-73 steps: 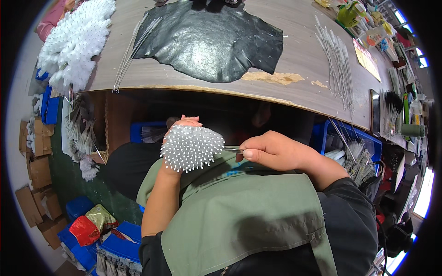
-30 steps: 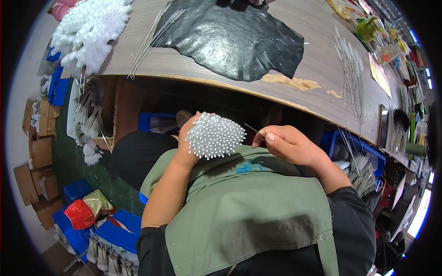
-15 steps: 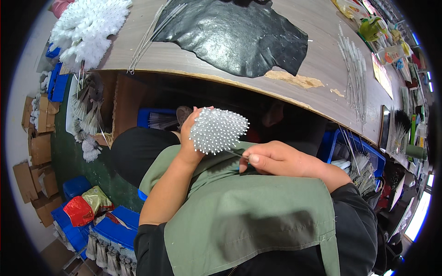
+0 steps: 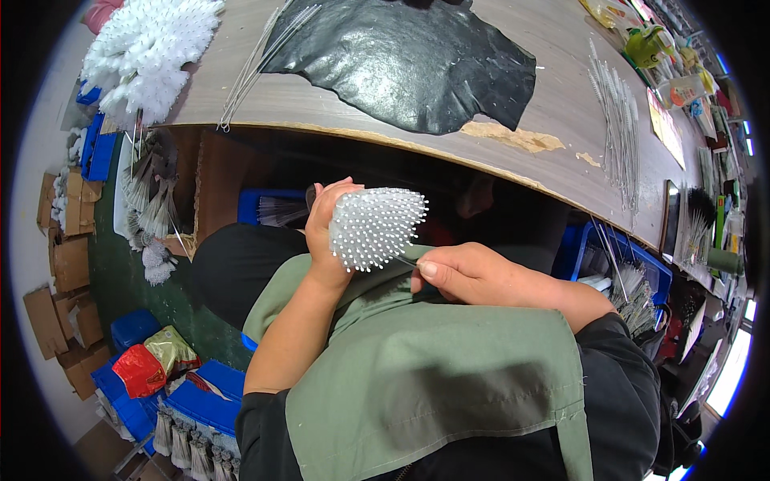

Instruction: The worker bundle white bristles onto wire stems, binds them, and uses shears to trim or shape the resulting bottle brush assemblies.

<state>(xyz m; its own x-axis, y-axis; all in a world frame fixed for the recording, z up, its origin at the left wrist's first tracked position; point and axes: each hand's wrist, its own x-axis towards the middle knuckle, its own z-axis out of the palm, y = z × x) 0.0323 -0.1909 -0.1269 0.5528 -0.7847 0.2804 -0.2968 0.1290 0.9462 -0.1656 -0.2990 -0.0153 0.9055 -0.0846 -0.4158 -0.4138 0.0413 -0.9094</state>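
Note:
Held over my lap is a dense bundle of white-tipped wire brushes (image 4: 378,228), its many small round tips facing up. My left hand (image 4: 327,228) is closed round the bundle's left side; most of its fingers are hidden behind it. Just right of the bundle, my right hand (image 4: 457,272) is closed in a pinch, thumb on top, on a thin dark wire stem (image 4: 407,260) that runs in under the tips. Whether that stem is one wire or more, I cannot make out. A green apron (image 4: 433,361) covers my lap beneath both hands.
Ahead is a worktable (image 4: 361,131) with a chipped edge, bearing a black sheet (image 4: 409,64), wire loops (image 4: 257,64) and thin wire brushes (image 4: 618,120). White brushes (image 4: 148,52) cluster at far left. Blue bins (image 4: 573,248) stand below right; cardboard boxes (image 4: 68,264) at left.
The bundle has tilted and shifted slightly left with my left hand. My right hand has moved slightly left too, still pinching the stem.

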